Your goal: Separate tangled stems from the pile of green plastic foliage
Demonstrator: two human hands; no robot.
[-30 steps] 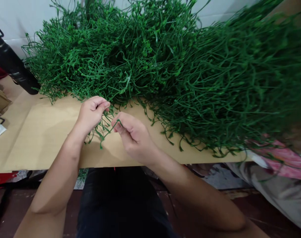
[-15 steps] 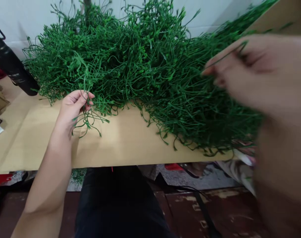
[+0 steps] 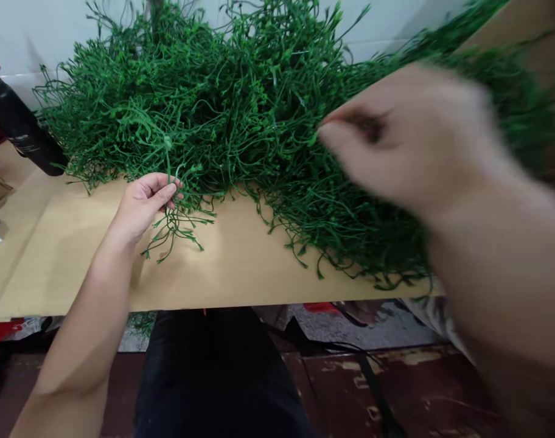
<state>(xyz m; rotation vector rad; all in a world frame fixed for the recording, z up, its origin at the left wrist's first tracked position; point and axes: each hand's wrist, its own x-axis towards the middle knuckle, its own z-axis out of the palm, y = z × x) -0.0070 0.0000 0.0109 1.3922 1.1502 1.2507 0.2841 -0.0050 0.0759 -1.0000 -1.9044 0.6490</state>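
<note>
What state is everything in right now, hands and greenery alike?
Left hand: pinched shut on a small green plastic sprig.
Right hand: raised, blurred, fingers pinched together; contents unclear.
Big heap of green plastic stems: tangled, piled on the wooden table.
Black cylinder: lying tilted.

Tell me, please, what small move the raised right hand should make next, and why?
Probably bring the right hand down to the sprig pinched in the left hand. The right hand is blurred, lifted over the green pile, and I cannot tell whether it holds anything, while the sprig hangs over the table held at one end only.
</note>
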